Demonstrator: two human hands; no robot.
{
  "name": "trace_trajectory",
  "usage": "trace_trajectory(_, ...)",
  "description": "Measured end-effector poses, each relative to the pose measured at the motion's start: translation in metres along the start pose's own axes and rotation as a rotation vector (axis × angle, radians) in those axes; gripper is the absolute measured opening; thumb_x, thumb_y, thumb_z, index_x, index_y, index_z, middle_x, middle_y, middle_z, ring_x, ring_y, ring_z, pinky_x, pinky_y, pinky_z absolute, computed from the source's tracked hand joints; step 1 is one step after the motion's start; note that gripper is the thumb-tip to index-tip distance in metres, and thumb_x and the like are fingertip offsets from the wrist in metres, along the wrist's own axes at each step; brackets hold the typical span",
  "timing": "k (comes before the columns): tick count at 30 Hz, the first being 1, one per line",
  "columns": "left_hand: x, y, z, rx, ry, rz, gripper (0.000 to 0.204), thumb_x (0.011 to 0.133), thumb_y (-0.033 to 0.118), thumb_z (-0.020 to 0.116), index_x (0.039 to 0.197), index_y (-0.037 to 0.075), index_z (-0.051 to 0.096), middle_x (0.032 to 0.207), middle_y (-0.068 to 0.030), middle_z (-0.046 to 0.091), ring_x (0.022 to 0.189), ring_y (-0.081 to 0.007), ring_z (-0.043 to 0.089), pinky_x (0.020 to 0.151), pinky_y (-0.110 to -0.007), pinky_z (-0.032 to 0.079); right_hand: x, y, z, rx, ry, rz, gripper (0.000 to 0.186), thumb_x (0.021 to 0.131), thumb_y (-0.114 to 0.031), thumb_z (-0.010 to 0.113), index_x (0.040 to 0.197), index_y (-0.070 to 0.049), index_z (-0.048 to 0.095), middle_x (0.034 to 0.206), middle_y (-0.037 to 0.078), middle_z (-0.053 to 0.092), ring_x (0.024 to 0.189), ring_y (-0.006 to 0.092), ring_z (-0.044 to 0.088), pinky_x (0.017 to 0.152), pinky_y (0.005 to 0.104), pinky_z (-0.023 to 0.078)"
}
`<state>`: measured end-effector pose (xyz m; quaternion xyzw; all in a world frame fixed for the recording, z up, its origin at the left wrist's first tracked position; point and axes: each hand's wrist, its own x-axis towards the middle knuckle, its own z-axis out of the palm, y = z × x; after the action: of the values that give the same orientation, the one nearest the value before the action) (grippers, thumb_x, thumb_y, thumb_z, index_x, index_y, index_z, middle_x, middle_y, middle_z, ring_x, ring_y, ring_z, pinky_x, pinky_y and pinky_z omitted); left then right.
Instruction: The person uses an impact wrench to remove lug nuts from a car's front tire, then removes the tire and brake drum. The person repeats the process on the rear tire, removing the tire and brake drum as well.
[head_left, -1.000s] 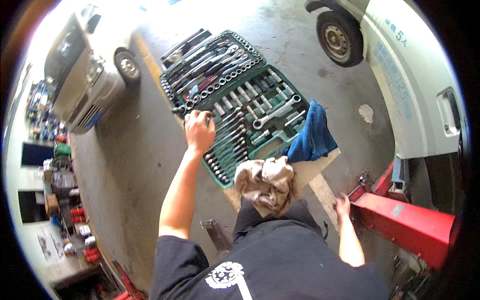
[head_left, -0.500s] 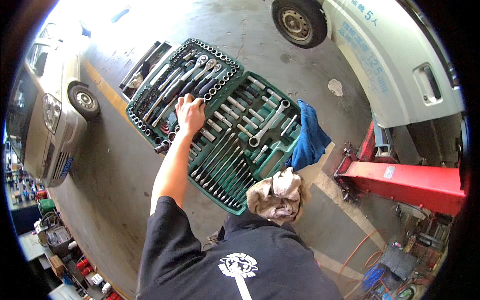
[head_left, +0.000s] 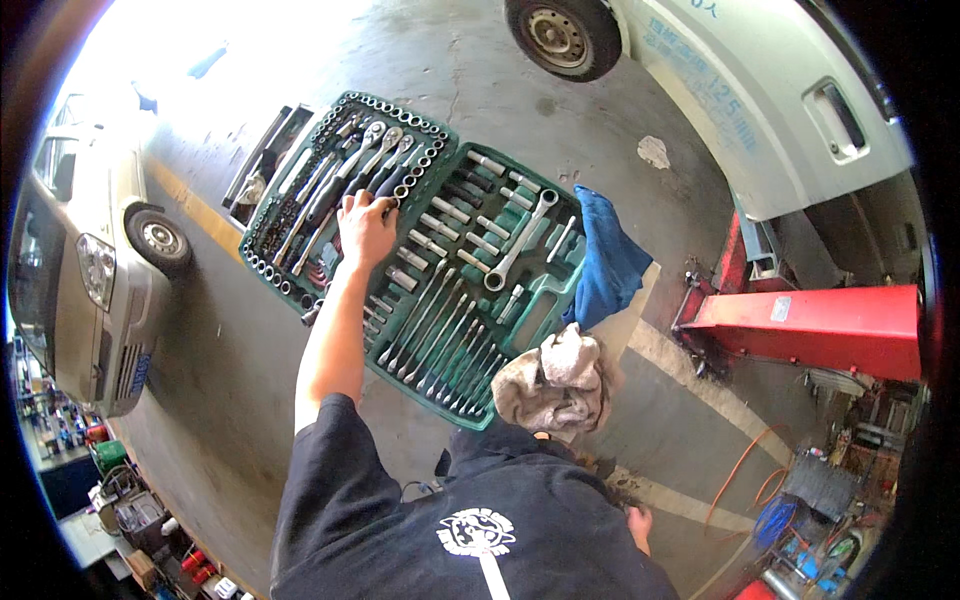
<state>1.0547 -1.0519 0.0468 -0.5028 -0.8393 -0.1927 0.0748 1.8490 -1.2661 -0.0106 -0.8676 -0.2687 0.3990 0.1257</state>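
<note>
Curled fingers of the left hand (head_left: pixel 368 228) bend down over the far half of an open green tool case (head_left: pixel 563 290), beside a row of round silver sockets (head_left: pixel 416 172); whether they grasp a piece cannot be told. Nearest is the person's black shirt (head_left: pixel 400 480), with a white print. By its right edge the right hand (head_left: pixel 639 525) shows low down, partly hidden, so its grip cannot be told either. Just past the shirt sits a crumpled grey-brown rag (head_left: pixel 560 385), then a blue cloth (head_left: pixel 608 260) over the case's right edge. The case lies spread ahead of the body: slim wrenches (head_left: pixel 450 342) fanned in the near half, then a large double-ended wrench (head_left: pixel 521 240) and longer sockets (head_left: pixel 428 244), then ratchet handles (head_left: pixel 356 157) in the far half. At right is a red metal beam (head_left: pixel 810 325), with a whitish vehicle door (head_left: pixel 780 130) beyond it. Farther left stands a silver vehicle (head_left: pixel 125 265), and at the top a dark wheel (head_left: pixel 563 40) rests on the grey floor (head_left: pixel 470 100)
</note>
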Motion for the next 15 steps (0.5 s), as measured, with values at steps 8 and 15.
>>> trace_trajectory(8,-0.014,0.017,-0.017,-0.159,0.291,-0.107,0.015,0.090,0.016,0.059,0.093,0.003,0.067,0.098,-0.0123,0.062,0.093,-0.0292,0.056,0.084,-0.042,0.044,0.004,0.057,-0.015,-0.024,-0.213,-0.303,0.036,0.080,-0.009,0.060,0.114,0.004,0.059,0.088,0.011,0.065,0.073,0.0166,0.062,0.063,0.0282,0.049)
trace_trajectory(15,-0.068,0.147,-0.093,-2.016,-0.149,-0.545,0.018,0.097,0.013,0.054,0.104,-0.002,0.061,0.096,-0.0122,0.066,0.086,-0.0255,0.065,0.079,-0.042,0.053,0.021,0.018,-0.014,0.026,-0.107,0.083,0.045,0.083,-0.016,0.063,0.121,0.005,0.054,0.096,0.016,0.066,0.085,0.0250,0.065,0.062,0.0327,0.053)
